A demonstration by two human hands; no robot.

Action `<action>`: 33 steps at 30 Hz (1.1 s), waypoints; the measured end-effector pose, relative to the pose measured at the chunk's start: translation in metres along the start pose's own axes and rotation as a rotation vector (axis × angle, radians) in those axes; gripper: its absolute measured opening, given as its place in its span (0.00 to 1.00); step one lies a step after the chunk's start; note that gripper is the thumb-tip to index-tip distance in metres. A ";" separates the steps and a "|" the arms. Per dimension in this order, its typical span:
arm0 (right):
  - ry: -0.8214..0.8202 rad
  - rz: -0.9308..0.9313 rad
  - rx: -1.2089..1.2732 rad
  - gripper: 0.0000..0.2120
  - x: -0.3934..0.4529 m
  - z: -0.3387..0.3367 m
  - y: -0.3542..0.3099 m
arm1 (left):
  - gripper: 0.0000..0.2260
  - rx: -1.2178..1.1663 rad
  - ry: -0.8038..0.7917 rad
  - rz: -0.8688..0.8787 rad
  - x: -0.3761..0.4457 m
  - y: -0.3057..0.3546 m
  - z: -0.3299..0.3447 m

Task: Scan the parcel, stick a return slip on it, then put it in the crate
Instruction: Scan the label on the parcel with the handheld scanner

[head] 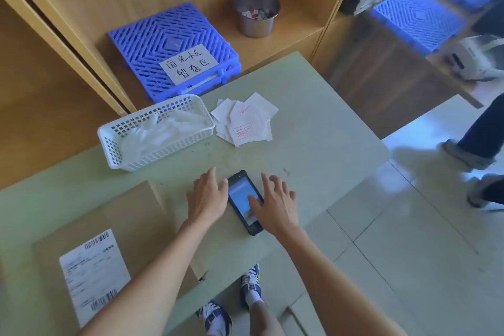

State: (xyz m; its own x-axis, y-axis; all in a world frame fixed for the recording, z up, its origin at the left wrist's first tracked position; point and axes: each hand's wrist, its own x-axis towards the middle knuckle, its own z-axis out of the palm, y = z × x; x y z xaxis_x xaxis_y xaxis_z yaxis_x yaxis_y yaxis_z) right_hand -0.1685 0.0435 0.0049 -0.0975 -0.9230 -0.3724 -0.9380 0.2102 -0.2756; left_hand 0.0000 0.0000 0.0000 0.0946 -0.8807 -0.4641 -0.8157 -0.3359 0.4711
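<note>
A black handheld scanner phone (pixel 243 200) lies on the pale green table (pixel 313 144), screen lit. My left hand (pixel 207 196) rests flat just left of it, fingers spread, holding nothing. My right hand (pixel 275 204) hovers over the phone's right side, the thumb touching the screen. A brown cardboard parcel (pixel 114 226) with a white shipping label (pixel 94 275) lies at the near left. A pile of white return slips (pixel 246 120) with red print sits farther back. A blue plastic crate (pixel 174 49) with a handwritten sign stands on the wooden shelf.
A white mesh basket (pixel 155 131) holding clear plastic sits left of the slips. A steel cup (pixel 256 12) of scraps stands on the shelf. Another person's legs (pixel 480 150) stand on the tiled floor at right. More blue crates (pixel 417 19) are at the far right.
</note>
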 end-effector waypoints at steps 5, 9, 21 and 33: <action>-0.074 0.067 0.063 0.37 -0.006 0.021 -0.005 | 0.21 -0.017 -0.015 -0.001 0.006 -0.009 0.009; -0.070 0.077 0.044 0.45 -0.009 0.031 -0.015 | 0.18 -0.080 -0.034 0.009 0.007 -0.009 0.016; -0.112 0.112 0.085 0.41 -0.009 0.022 -0.024 | 0.15 -0.383 -0.061 -0.085 0.008 -0.009 0.005; -0.080 0.057 0.223 0.36 -0.038 -0.042 -0.085 | 0.13 -1.052 0.009 -0.180 -0.039 -0.012 -0.064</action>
State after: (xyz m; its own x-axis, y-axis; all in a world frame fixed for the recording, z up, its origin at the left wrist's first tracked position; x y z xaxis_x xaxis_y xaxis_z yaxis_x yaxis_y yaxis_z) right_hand -0.0992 0.0477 0.0798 -0.1133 -0.8812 -0.4590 -0.8341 0.3354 -0.4379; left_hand 0.0431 0.0174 0.0605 0.1723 -0.7905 -0.5877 0.1134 -0.5768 0.8090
